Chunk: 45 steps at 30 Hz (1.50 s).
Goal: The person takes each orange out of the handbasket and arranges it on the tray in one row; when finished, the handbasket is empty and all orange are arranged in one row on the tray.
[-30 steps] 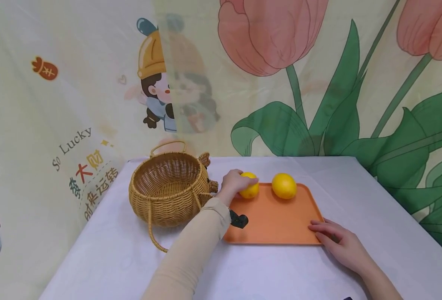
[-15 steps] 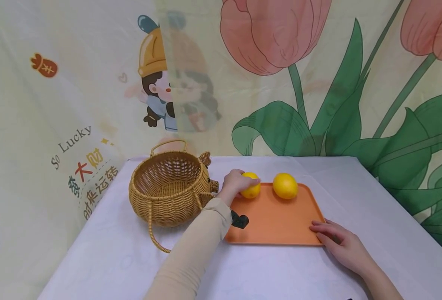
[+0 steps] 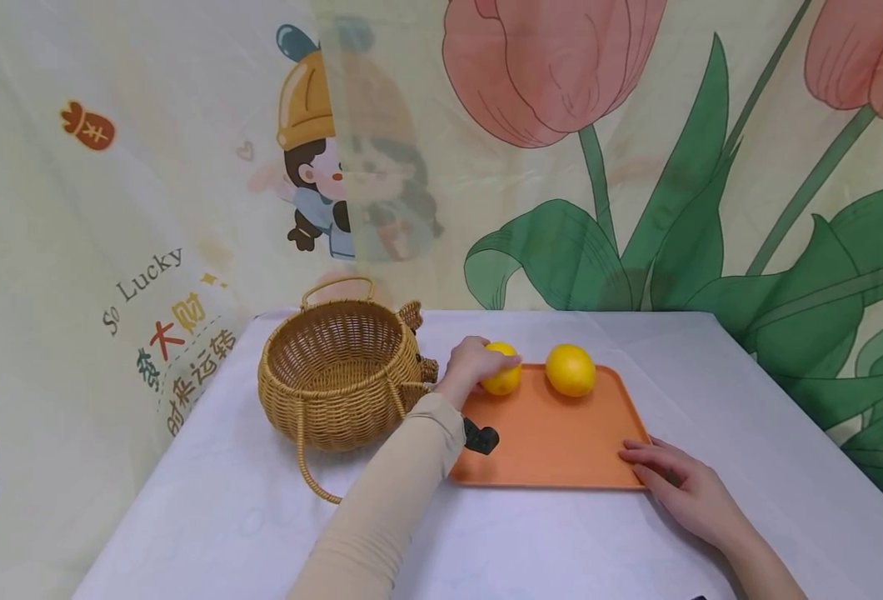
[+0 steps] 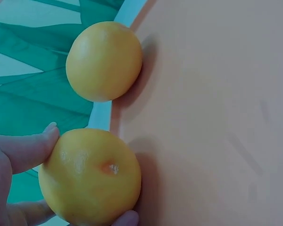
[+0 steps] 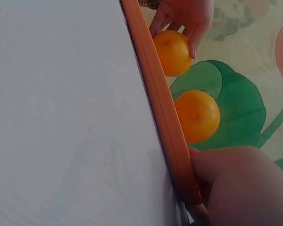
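Observation:
On the orange tray sit two round yellow citrus fruits. My left hand grips the left citrus fruit at the tray's back left, with the thumb and fingers spread around its sides. In the left wrist view the held citrus fruit shows a small dimple facing the camera. The other citrus fruit stands apart, just to the right near the back rim. At the tray's front right corner, my right hand holds the rim; in the right wrist view the tray edge lies between its digits.
A pig-shaped wicker basket with handles stands left of the tray, close to my left forearm. White cloth covers the table. A printed curtain with tulips hangs behind it.

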### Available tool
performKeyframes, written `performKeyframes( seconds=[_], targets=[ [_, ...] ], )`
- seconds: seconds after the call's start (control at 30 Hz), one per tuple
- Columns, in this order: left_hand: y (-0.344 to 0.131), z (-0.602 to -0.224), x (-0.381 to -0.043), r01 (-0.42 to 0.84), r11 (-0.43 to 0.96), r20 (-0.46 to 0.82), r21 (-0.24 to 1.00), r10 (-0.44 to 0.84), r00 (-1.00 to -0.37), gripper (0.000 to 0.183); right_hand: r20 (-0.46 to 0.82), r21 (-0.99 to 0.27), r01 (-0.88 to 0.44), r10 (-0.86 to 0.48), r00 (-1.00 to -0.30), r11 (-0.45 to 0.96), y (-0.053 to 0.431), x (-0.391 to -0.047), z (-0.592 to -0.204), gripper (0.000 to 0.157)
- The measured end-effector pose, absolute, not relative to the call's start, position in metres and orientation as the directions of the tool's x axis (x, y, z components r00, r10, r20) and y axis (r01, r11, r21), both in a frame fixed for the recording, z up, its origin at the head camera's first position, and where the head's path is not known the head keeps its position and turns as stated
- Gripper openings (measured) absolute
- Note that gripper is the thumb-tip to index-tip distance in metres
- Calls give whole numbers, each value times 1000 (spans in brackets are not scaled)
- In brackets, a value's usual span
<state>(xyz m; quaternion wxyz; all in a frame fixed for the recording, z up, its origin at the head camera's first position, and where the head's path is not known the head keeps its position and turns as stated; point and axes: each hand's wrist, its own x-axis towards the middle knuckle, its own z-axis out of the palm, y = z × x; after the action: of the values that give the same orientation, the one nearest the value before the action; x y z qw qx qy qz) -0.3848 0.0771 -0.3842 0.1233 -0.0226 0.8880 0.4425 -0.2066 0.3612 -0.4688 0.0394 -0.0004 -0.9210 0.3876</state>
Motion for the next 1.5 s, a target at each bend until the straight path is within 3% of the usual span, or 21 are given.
performKeyframes(
  seconds=[1.1,1.5],
  targets=[
    [75,-382,-388,-140,594,-241,792,93,-966,76,121,-704,-77,13,-993,706,364,-209,-467,27],
    [74,-385,-390,-133,592,-238,795,102,-966,77,82,-700,-39,27,-996,713,362,-209,-466,29]
  ],
)
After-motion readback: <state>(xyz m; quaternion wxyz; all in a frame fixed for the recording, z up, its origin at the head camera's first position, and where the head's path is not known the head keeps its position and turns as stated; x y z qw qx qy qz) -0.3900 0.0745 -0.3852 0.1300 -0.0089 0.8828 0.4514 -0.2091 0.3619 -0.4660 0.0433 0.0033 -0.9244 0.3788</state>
